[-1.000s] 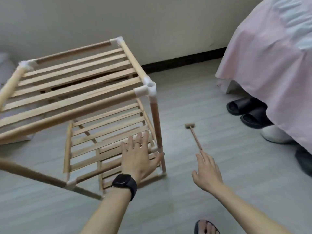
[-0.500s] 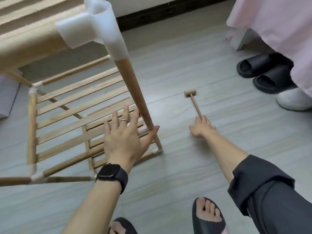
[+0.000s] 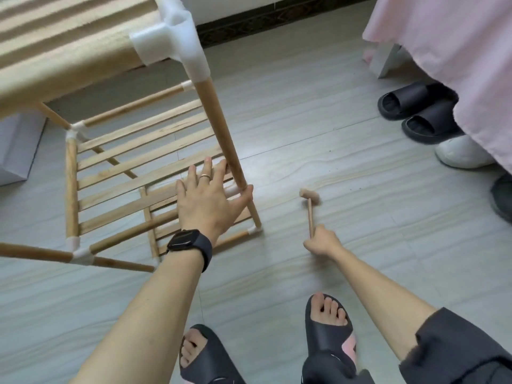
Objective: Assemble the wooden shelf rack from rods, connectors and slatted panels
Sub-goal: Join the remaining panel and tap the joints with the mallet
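The wooden shelf rack (image 3: 138, 151) stands on the floor at the left, its rods joined by white connectors (image 3: 171, 37). A slatted top panel fills the upper left corner, and a lower slatted panel (image 3: 124, 173) lies beneath it. My left hand (image 3: 206, 200) is spread flat with straight fingers over the lower panel, the thumb touching the near right upright rod (image 3: 221, 134). My right hand (image 3: 322, 241) grips the handle end of a small wooden mallet (image 3: 309, 199), whose head points away from me above the floor.
A bed with a pink cover (image 3: 443, 51) fills the upper right. Black slippers (image 3: 415, 112) and a white shoe (image 3: 462, 152) lie beside it. My feet in dark slippers (image 3: 327, 328) are at the bottom. A white box (image 3: 16, 151) sits at the left edge.
My right hand has closed on the mallet's handle and lifted it off the floor, drawing it toward me. My left hand stays spread on the lower panel by the upright rod.
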A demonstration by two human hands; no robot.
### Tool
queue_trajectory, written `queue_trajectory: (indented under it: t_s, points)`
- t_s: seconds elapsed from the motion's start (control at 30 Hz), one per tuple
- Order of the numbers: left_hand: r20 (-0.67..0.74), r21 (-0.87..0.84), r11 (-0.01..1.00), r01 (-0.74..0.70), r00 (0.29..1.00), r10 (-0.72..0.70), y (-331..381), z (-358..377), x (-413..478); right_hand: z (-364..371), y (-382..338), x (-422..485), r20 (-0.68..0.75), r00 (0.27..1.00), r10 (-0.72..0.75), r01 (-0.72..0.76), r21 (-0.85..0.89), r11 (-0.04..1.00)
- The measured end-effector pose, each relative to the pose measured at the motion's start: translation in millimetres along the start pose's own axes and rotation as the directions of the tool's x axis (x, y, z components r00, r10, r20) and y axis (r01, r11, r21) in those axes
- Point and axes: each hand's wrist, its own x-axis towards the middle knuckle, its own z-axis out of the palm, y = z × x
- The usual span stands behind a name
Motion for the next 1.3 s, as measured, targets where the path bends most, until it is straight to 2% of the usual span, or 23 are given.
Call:
queue_trajectory:
  t_s: [0.07, 0.13, 0.2, 0.27, 0.37, 0.47, 0.53, 0.6, 0.67, 0.7, 0.73, 0.77, 0.8, 0.83, 0.87, 0.93, 1.0, 1.1, 1.23, 1.3]
  points:
    - [0.033, -0.010, 1.000, -0.016, 0.999, 0.016, -2.3, -4.9, -6.9, -6.8, -0.2, -17.6, 0.014, 0.999, -0.038, 0.033, 0.296, 0.955]
    - [0.098, -0.025, 0.999, -0.020, 0.995, 0.022, -6.9, -11.9, -14.1, -20.9, -5.3, -39.8, -0.070, 0.997, -0.044, 0.075, 0.542, 0.837]
    - [0.207, -0.032, 0.999, -0.013, 0.978, 0.019, -10.5, -25.2, -22.7, -41.8, -8.5, -71.6, -0.138, 0.986, -0.095, 0.164, 0.683, 0.711]
    - [0.298, -0.007, 1.000, -0.030, 0.954, 0.031, -12.9, -42.8, -35.3, -68.3, -16.0, -111.2, -0.236, 0.954, -0.182, 0.299, 0.755, 0.584]
    - [0.374, 0.064, 0.992, -0.104, 0.924, 0.073, -10.4, -81.1, -52.5, -121.8, -47.6, -174.0, -0.495, 0.819, -0.292, 0.574, 0.724, 0.383]
    - [0.324, 0.048, 0.989, -0.138, 0.939, 0.116, -9.6, -129.1, -79.3, -176.1, -92.2, -241.0, -0.731, 0.612, -0.301, 0.790, 0.549, 0.272]
    - [0.230, -0.001, 0.983, -0.182, 0.957, 0.177, -15.2, -160.3, -102.3, -207.2, -123.3, -287.3, -0.851, 0.444, -0.280, 0.895, 0.404, 0.190]
    - [0.075, -0.021, 0.963, -0.270, 0.960, 0.270, -24.9, -188.2, -127.4, -230.2, -152.4, -327.7, -0.920, 0.300, -0.252, 0.953, 0.281, 0.110]
    - [-0.195, 0.003, 0.930, -0.367, 0.912, 0.361, -37.3, -209.9, -147.6, -245.2, -182.5, -357.5, -0.938, 0.232, -0.258, 0.969, 0.245, -0.021]
    - [-0.364, 0.028, 0.914, -0.405, 0.847, 0.387, -44.4, -219.0, -154.4, -249.5, -197.7, -369.0, -0.932, 0.224, -0.285, 0.962, 0.259, -0.090]
    - [-0.529, 0.057, 0.902, -0.428, 0.753, 0.391, -50.9, -228.2, -158.2, -251.8, -212.1, -379.0, -0.925, 0.216, -0.311, 0.952, 0.270, -0.142]
    - [-0.668, 0.070, 0.901, -0.429, 0.650, 0.361, -56.6, -237.2, -157.9, -252.8, -225.7, -387.5, -0.922, 0.210, -0.324, 0.947, 0.275, -0.167]
    - [-0.751, 0.041, 0.913, -0.407, 0.590, 0.296, -60.9, -244.9, -153.9, -253.1, -237.8, -394.6, -0.922, 0.213, -0.325, 0.947, 0.276, -0.163]
    - [-0.773, -0.026, 0.933, -0.359, 0.599, 0.209, -63.5, -251.8, -146.2, -253.5, -249.1, -400.7, -0.922, 0.220, -0.319, 0.950, 0.277, -0.144]
    - [-0.732, -0.097, 0.954, -0.285, 0.669, 0.126, -64.1, -256.4, -135.1, -254.2, -259.5, -406.1, -0.921, 0.233, -0.313, 0.952, 0.282, -0.122]
    - [-0.519, -0.108, 0.988, -0.111, 0.854, 0.039, -61.0, -255.7, -112.4, -253.7, -279.2, -415.5, -0.905, 0.275, -0.324, 0.936, 0.330, -0.127]
    - [-0.368, -0.068, 0.997, -0.029, 0.930, 0.002, -54.4, -243.3, -97.2, -252.8, -297.7, -417.8, -0.883, 0.319, -0.345, 0.907, 0.390, -0.157]
    - [-0.397, -0.086, 0.996, 0.015, 0.916, -0.049, -51.5, -225.6, -87.5, -240.6, -313.0, -405.5, -0.866, 0.310, -0.392, 0.918, 0.380, -0.114]
    - [-0.409, -0.101, 0.995, 0.001, 0.912, -0.042, -57.2, -226.3, -81.9, -232.8, -324.2, -402.7, -0.845, 0.292, -0.449, 0.941, 0.338, -0.025]
    - [-0.424, -0.101, 0.995, -0.015, 0.905, -0.029, -57.2, -225.5, -79.8, -246.0, -335.3, -416.5, -0.866, 0.246, -0.435, 0.949, 0.307, -0.075]
